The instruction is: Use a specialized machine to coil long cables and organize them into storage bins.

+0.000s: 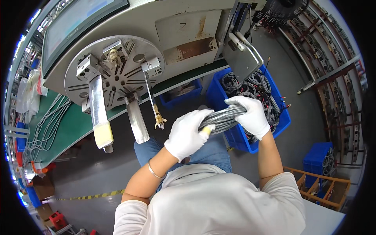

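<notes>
Cable bundle (225,117), a coil of grey braided cord, is sitting between both gloved hands in front of the person's chest, above the lap and just in front of the blue bin (239,137). It is looking soft and springy rather than stiff, fairly light, and likely to spread into loose loops if held at one spot only (the braid probably gives the gloves decent grip), so taking it across the whole bunch at two places apart seems the safest hold. Left hand (187,133) is wrapping closed around the near end of the bundle, fingers curled over the top, a yellow bit showing at the thumb, wrist bent up from a forearm wearing a thin bracelet. Right hand (250,113) is clamping shut around the far end, knuckles up, forearm coming straight up from the lower edge. Beyond them, the blue bin is holding more coiled cables with red tips. Farther off, a round metal winding plate (113,70) with pegs and two hanging metal arms is standing over a green belt (74,121).
</notes>
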`<state>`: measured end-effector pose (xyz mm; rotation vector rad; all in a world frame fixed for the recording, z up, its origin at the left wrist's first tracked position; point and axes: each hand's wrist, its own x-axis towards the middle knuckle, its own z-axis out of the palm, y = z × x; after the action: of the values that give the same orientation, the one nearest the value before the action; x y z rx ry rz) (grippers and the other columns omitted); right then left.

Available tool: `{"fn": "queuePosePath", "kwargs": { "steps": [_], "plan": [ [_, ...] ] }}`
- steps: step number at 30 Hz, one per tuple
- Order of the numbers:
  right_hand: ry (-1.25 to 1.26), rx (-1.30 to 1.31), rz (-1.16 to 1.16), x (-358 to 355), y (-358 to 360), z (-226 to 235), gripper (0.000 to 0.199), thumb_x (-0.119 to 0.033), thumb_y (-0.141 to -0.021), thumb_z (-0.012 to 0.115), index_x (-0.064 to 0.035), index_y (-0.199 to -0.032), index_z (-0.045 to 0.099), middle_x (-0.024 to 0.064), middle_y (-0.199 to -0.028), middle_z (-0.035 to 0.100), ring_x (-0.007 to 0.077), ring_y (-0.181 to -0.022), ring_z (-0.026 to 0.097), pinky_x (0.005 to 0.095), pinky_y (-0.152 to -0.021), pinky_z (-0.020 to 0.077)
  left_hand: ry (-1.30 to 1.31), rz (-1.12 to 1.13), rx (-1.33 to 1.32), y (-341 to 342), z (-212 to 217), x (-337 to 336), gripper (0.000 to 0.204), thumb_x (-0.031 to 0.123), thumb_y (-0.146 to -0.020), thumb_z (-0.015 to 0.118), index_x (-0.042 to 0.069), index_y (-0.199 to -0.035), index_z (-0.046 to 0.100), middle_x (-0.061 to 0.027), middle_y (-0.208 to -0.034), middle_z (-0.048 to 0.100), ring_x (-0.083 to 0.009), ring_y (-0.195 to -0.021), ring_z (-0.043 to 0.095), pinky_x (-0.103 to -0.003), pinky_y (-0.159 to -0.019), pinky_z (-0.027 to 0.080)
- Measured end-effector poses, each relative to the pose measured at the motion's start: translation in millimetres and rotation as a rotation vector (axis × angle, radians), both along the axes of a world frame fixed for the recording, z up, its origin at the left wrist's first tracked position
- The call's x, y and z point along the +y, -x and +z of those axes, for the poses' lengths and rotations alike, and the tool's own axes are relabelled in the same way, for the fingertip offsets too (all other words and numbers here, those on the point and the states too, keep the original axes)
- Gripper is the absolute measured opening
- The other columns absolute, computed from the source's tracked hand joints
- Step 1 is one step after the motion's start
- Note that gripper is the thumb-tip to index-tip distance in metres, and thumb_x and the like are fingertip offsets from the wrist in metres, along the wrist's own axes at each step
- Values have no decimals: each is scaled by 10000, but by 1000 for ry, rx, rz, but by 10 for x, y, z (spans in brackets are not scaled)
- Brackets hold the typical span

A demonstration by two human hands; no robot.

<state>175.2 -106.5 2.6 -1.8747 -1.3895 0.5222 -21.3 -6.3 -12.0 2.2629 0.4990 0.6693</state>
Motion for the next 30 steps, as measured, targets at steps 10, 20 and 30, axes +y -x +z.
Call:
{"fn": "queuePosePath", "kwargs": {
  "steps": [10, 20, 30],
  "plan": [
    [21, 509, 251, 31, 209, 27, 230, -19, -681, 727, 5, -888, 631, 33, -719, 616, 76, -647, 556, 220, -621, 452, 568, -148, 76, 263, -139, 68, 266, 176, -807, 703, 14, -979, 582, -111, -845, 639, -165, -703, 621, -289, -664, 501],
    [-206, -188, 299, 119, 424, 60, 207, -25, -593, 716, -43, -756, 589, 93, -651, 562, 282, -587, 572, 318, -548, 449, 633, -205, 198, 362, -81, -22, 193, 165, -802, 739, -4, -792, 647, -43, -627, 629, -71, -574, 593, -235, -536, 473],
    [650, 677, 366, 154, 372, 287, 211, -169, -785, 748, -7, -838, 625, -17, -549, 514, 61, -476, 512, 229, -462, 427, 1127, -330, 314, 473, 101, 334, 244, 197, -780, 766, -5, -800, 630, -51, -624, 624, -92, -479, 559, -232, -446, 451]
  ]
}}
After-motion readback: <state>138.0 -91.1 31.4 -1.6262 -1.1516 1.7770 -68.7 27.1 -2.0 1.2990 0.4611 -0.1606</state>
